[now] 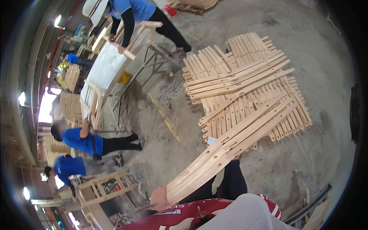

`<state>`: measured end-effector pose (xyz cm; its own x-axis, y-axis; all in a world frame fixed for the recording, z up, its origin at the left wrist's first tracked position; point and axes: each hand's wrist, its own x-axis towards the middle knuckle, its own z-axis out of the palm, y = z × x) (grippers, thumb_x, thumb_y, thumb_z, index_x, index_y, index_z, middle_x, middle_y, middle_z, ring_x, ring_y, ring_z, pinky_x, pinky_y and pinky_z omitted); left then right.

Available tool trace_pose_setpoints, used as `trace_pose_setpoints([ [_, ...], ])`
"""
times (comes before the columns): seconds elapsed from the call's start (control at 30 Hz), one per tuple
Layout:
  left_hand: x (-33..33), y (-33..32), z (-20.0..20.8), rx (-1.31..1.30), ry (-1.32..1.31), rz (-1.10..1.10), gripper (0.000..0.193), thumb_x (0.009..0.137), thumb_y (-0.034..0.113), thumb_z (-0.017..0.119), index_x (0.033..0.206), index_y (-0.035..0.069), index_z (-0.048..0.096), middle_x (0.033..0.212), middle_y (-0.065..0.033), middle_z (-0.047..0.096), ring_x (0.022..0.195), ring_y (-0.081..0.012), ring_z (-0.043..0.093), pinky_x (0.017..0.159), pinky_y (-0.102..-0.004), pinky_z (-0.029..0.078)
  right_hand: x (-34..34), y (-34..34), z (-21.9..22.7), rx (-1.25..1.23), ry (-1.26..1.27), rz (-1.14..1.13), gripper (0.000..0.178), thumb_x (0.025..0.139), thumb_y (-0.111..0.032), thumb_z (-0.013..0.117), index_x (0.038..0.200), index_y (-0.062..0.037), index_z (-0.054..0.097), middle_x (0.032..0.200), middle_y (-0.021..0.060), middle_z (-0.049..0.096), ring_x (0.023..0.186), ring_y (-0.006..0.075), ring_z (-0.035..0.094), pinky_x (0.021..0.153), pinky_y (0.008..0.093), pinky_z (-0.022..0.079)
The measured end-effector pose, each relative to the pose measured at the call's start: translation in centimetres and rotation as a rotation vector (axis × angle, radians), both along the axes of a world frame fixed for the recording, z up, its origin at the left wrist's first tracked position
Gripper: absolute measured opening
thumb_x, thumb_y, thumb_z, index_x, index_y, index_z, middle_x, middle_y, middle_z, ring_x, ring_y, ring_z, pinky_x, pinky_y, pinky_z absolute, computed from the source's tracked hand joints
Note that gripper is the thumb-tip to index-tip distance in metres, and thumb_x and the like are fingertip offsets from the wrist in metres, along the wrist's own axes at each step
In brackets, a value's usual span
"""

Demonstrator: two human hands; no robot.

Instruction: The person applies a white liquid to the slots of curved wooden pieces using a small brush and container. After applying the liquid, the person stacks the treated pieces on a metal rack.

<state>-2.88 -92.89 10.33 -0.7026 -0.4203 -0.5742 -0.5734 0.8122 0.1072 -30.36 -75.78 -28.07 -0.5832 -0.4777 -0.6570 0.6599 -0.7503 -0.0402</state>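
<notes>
My left hand (159,196) is closed round the near end of a bundle of long wooden slats (207,165) at the bottom centre. These slats are pale, slightly bent, and have round and oblong holes. They slant up to the right, and their far ends overlap a large crisscross stack of similar slats (230,115) on the floor. A small pale blue slip (211,140) shows beside the bundle's edge. My right hand does not show; grey cloth (245,214) and my red shirt (188,211) fill the lower edge.
A long table (103,69) covered in clear sheeting stands on metal legs at the upper left, with co-workers handling wooden frames there. Another wooden frame (103,188) is at the lower left. Metal bars (310,203) lie at the lower right. The floor (161,115) is concrete.
</notes>
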Motion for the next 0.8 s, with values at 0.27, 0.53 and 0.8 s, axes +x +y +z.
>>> trace_pose_setpoints([
  [0.27,7.8,-10.1,-7.4,0.147,0.176,-0.121,0.096,0.06,0.042,0.084,0.132,-0.003,0.04,0.114,-0.0258,0.053,0.109,-0.0442,0.05,0.092,-0.0487,0.042,6.6,3.9,8.9,0.043,0.063,-0.263,0.057,0.102,-0.044,0.032,0.138,-0.0007,0.041,0.138,0.0168,0.049,0.129,0.0304,0.047,0.107,0.0457,0.04],
  [0.53,2.2,-14.1,-13.8,0.286,0.164,-0.673,0.102,0.056,0.038,0.085,0.134,-0.005,0.035,0.12,-0.0257,0.05,0.115,-0.0443,0.047,0.097,-0.0489,0.039,22.7,10.2,13.8,0.094,0.066,-0.748,0.057,0.102,-0.043,0.031,0.138,-0.0007,0.04,0.14,0.0161,0.048,0.13,0.0301,0.046,0.108,0.0459,0.04],
  [0.8,-7.1,-9.7,-11.8,0.202,0.183,-1.314,0.109,0.051,0.035,0.087,0.135,-0.006,0.032,0.124,-0.0247,0.046,0.119,-0.0439,0.043,0.101,-0.0492,0.037,37.8,12.8,16.1,0.123,0.069,-1.274,0.057,0.102,-0.043,0.031,0.139,-0.0006,0.04,0.141,0.0153,0.047,0.131,0.0298,0.045,0.108,0.0461,0.039],
])
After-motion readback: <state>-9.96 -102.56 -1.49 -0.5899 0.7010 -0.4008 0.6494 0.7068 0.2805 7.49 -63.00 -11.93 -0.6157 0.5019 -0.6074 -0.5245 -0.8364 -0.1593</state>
